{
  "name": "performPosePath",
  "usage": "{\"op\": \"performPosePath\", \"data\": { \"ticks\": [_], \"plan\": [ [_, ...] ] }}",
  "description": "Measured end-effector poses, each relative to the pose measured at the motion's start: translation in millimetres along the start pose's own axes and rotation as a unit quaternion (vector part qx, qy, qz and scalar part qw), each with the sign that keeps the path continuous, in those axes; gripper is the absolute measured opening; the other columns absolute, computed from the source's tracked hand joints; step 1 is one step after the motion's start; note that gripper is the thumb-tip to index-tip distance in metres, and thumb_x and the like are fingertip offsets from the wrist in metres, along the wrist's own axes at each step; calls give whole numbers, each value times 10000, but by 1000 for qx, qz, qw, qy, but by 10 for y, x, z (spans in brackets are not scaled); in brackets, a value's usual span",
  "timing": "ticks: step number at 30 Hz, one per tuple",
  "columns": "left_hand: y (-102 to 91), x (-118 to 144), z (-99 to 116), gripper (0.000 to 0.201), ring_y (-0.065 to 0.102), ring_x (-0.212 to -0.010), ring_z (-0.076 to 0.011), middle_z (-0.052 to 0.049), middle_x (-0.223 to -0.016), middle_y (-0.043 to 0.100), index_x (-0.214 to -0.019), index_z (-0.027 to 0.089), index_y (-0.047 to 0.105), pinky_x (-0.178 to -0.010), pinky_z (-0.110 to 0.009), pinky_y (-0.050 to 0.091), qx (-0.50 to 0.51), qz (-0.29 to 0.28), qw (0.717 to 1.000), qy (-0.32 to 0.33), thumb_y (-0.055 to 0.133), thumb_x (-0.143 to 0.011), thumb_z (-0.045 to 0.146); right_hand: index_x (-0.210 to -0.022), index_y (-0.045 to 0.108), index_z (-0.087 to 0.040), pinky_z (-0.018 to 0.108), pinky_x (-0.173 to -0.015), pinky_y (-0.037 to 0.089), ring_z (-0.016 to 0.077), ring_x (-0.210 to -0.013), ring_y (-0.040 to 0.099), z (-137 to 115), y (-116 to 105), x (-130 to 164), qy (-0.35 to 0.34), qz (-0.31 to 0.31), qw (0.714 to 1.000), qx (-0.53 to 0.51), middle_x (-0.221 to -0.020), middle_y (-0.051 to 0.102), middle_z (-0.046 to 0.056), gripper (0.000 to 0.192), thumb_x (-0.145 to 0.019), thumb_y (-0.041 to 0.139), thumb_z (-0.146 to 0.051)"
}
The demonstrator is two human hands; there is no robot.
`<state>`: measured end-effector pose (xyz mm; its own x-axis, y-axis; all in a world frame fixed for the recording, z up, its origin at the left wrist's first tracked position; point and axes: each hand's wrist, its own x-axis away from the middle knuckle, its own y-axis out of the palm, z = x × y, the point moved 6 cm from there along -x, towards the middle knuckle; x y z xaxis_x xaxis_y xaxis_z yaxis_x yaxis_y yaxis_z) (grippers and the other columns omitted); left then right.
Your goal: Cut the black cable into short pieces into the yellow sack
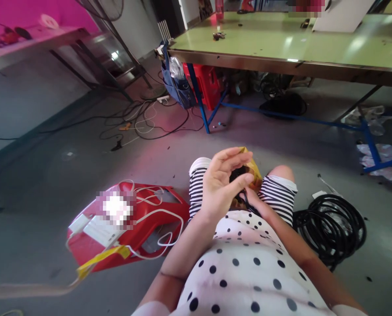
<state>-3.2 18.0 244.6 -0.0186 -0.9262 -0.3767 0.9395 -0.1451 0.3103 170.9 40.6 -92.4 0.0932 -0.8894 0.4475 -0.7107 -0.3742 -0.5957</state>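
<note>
The grey concrete floor runs under a long green worktable on blue legs, with loose cables trailing beside it. This side of that table a person sits on the floor in striped shorts and a dotted top. The left hand is raised over the lap, fingers curled loosely and pinching at a small yellow-wrapped bundle with dark cord showing inside it. The right hand sits mostly hidden beneath the left, low against the bundle; I cannot tell whether it grips or only steadies. Farther from the table, at the person's left, lies a red plastic panel draped with white wires; at the right, a black hose coil. To my eye the work would go best with the bundle kept braced on the lap while the fingertips work at the wrap, with short gentle pulls so the cord does not snag.
</note>
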Motion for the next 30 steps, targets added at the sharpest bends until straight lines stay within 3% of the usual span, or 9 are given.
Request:
{"op": "performPosePath", "data": {
  "ticks": [7, 10, 13, 15, 18, 22, 24, 27, 30],
  "plan": [
    [-105, -43, -178, 495, 815, -803, -164, -37, -909, 852, -1083, 208, 760, -755, -263, 646, 69, 48, 987, -136, 1034, -795, 503, -1094, 647, -200, 309, -874, 492, 238, -944, 700, 57, 13, -46, 23, -9, 1000, 8, -966, 747, 67, 192, -937, 740, -140],
    [-208, 51, -418, 588, 528, -418, -94, 44, -497, 579, -736, 206, 640, -450, -222, 392, -24, 41, 987, -153, 876, -883, 725, -1108, 666, -209, 305, -873, 513, 246, -953, 734, 57, 24, -58, 20, -5, 1000, 8, -970, 760, 64, 181, -949, 733, -153],
    [-425, 285, -756, 563, 519, -474, -124, 33, -521, 560, -703, 230, 591, -511, -260, 397, -187, 26, 965, -183, 756, -971, 697, -1117, 680, -206, 301, -866, 524, 248, -955, 753, 67, 44, -67, 18, -4, 1000, 2, -1003, 782, 77, 176, -957, 727, -154],
    [-583, 488, -929, 403, 634, -671, -172, -14, -687, 687, -738, 230, 618, -693, -305, 497, -336, -18, 926, -171, 799, -950, 520, -1140, 684, -200, 304, -872, 522, 250, -967, 756, 89, 56, -74, 21, -3, 1000, -2, -1028, 792, 89, 191, -960, 727, -155],
    [-880, 822, -1155, 244, 723, -898, -285, -101, -842, 790, -760, 225, 663, -888, -424, 510, -548, -92, 803, -216, 760, -953, 338, -1148, 689, -198, 312, -882, 513, 260, -972, 750, 132, 64, -87, 27, -1, 1000, -9, -1021, 794, 93, 214, -945, 748, -171],
    [-1257, 1027, -1203, 325, 744, -1093, -394, -181, -947, 839, -824, 208, 746, -1104, -601, 440, -673, -61, 695, -245, 615, -1073, 371, -1071, 670, -201, 315, -860, 502, 249, -912, 725, 147, 45, -101, 24, 4, 999, -28, -945, 777, 77, 181, -913, 750, -165],
    [-1287, 1009, -1239, 331, 734, -1166, -409, -186, -989, 847, -853, 203, 764, -1211, -670, 365, -675, -42, 702, -222, 605, -1086, 377, -1001, 637, -212, 309, -829, 496, 230, -852, 703, 130, 17, -100, 21, 13, 999, -45, -863, 748, 49, 174, -884, 748, -147],
    [-1100, 909, -1525, 238, 717, -1233, -379, -176, -1094, 839, -890, 205, 766, -1239, -618, 408, -583, -66, 783, -208, 661, -1053, 342, -892, 559, -244, 300, -772, 495, 207, -771, 670, 68, -30, -75, 8, 28, 996, -86, -749, 679, -1, 248, -825, 789, -182],
    [-839, 827, -2129, 137, 736, -1210, -287, -125, -1156, 812, -1027, 203, 767, -1147, -422, 542, -321, -66, 869, -370, 774, -993, 336, -904, 520, -272, 309, -681, 514, 208, -680, 652, -38, -56, -5, -11, 32, 985, -166, -691, 635, -34, 347, -830, 828, -414]
  ]
}}
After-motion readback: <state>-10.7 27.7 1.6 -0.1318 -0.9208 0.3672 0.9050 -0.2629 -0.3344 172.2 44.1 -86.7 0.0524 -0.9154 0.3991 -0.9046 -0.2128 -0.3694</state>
